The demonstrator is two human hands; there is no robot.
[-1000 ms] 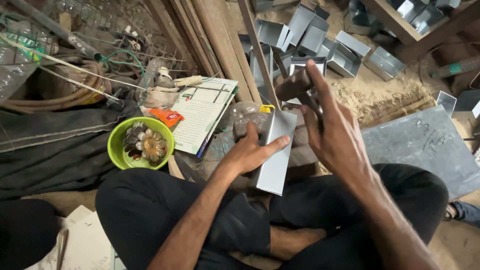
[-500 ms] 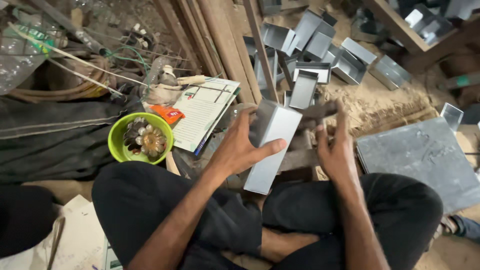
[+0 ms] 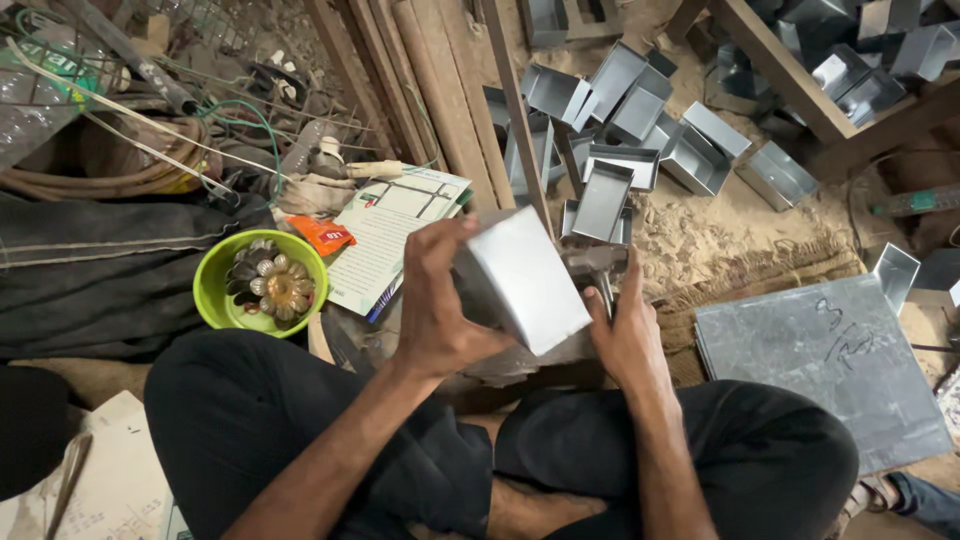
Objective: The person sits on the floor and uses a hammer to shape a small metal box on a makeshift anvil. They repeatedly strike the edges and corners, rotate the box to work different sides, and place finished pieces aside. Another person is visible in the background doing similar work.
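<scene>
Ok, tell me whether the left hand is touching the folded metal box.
Touching. The head view shows the left hand with its fingers wrapped on the left side of the folded metal box, no gap between them.

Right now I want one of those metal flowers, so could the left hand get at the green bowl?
Probably yes, once freed. The left hand grips the grey metal box; the green bowl sits open-topped just to its left with nothing between them.
</scene>
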